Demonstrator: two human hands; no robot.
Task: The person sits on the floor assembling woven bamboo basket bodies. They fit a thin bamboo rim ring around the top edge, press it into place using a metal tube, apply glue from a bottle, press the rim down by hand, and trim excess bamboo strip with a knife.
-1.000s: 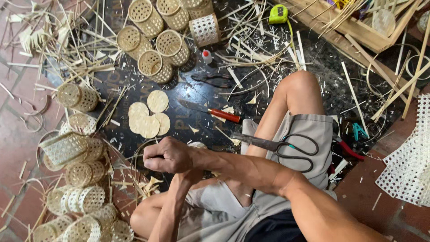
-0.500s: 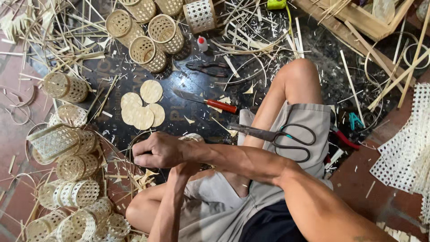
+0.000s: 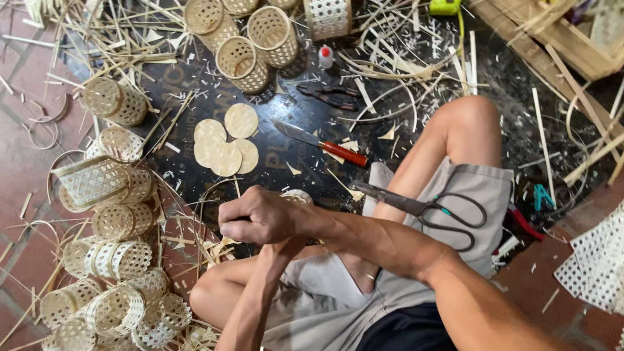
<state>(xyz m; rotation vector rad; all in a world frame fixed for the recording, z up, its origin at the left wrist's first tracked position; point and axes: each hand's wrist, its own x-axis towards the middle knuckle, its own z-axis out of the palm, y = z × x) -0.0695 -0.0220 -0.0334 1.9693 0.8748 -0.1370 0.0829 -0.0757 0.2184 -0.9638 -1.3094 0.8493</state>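
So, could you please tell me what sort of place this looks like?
Probably a small basket-weaving workshop, worked on the floor. Small woven cylinder baskets lie about a dark mat strewn with split bamboo strips, beside a red-handled knife, with scissors on the person's lap.

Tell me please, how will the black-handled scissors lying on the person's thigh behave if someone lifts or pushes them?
The scissors look like solid metal with big loop handles, so probably stiff and rather heavy for their size. They lie flat on the grey shorts over a sloping thigh, so a push might slide them off. The blades are slightly apart and may swing when lifted.
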